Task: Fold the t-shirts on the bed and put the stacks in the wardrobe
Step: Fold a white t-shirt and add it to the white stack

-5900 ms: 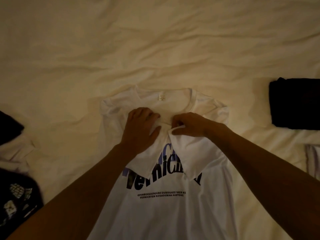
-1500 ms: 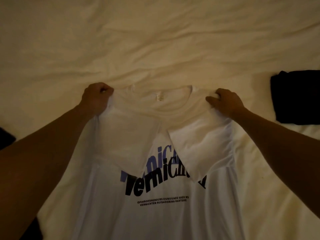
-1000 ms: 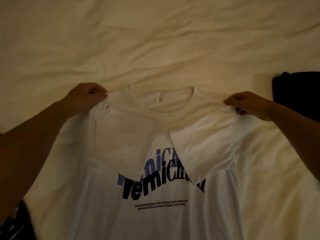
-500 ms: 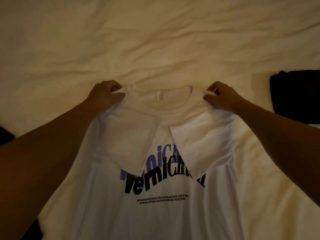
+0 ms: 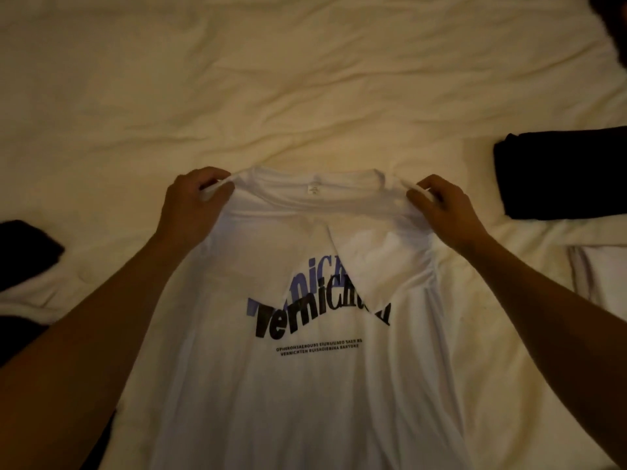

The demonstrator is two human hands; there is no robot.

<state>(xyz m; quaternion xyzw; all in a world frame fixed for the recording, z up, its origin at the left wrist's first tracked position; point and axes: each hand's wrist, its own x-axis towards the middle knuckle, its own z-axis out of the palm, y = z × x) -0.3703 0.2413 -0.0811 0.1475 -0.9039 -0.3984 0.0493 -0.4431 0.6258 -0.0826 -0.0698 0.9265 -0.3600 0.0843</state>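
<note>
Two sleeves are seen folded inward over the chest print of the white t-shirt (image 5: 305, 385), which is spread on the bed (image 5: 305, 96). Its shoulders are pinched by the left hand (image 5: 193, 206) and right hand (image 5: 441, 212). A folded dark garment (image 5: 559, 174) is laid further right.

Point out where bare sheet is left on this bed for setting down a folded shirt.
The widest bare patch of cream bedsheet lies beyond the collar of the white printed t-shirt, and runs on left above the dark garment. It is crowded at right: the folded black shirt and a white folded cloth leave only a narrow strip beside the right hand.
</note>
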